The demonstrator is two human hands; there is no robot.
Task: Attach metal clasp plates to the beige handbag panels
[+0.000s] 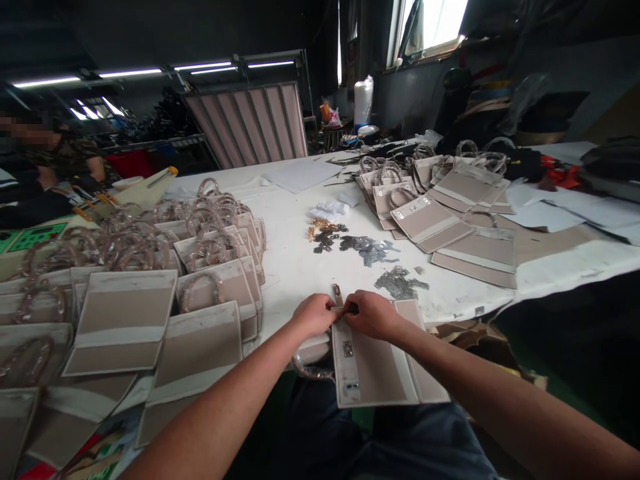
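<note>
At the table's near edge lies a beige bag panel [380,367], partly over my lap, with a pale strip across it and a small metal plate [348,349] near its left side. My left hand [316,315] is closed at the panel's upper left corner, fingertips pinched on the edge. My right hand [371,315] curls over the same corner, its fingertips meeting the left ones; what lies between them is hidden. Just beyond the fingers a small gold-coloured metal fitting [337,292] sticks out. A plastic-wrapped handle [313,370] shows under the panel's left side.
Many beige bag panels with wrapped handles [200,287] are stacked at left; more panels [430,223] lie at right. Piles of flat metal plates [370,250], gold fittings [316,230] and small clear packets [333,208] sit mid-table. Another person [65,153] is at far left.
</note>
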